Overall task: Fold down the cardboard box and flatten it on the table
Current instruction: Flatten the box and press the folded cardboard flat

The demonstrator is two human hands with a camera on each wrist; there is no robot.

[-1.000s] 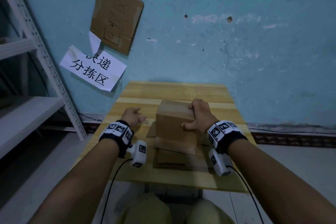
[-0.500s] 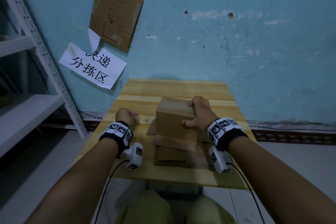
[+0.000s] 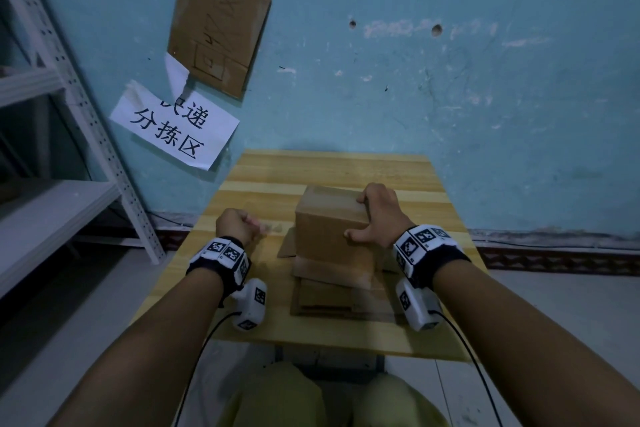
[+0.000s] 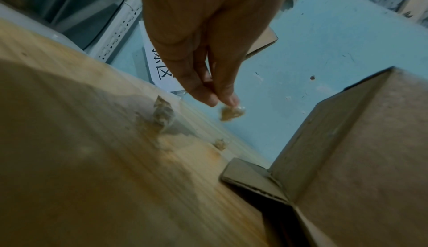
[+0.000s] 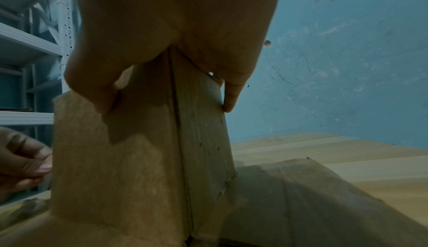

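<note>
Cardboard box (image 3: 332, 225) standing upright mid worktop (image 3: 329, 170), bottom flaps splayed out flat around its base. Right hand (image 3: 379, 215) clamped over the top right edge, thumb on the near face, fingers hooked over the far side, clearer from the right wrist view (image 5: 171, 49), which also catches the vertical corner crease. From the head view, left hand (image 3: 235, 224) just looks like a loose fist beside the box, not touching it. Left wrist view fills that in: fingertips (image 4: 228, 99) together, pinching a small crumpled scrap (image 4: 231, 112), with two more scraps (image 4: 163, 112) lying on the wood. Can't tell what the scraps are, tape maybe.
</note>
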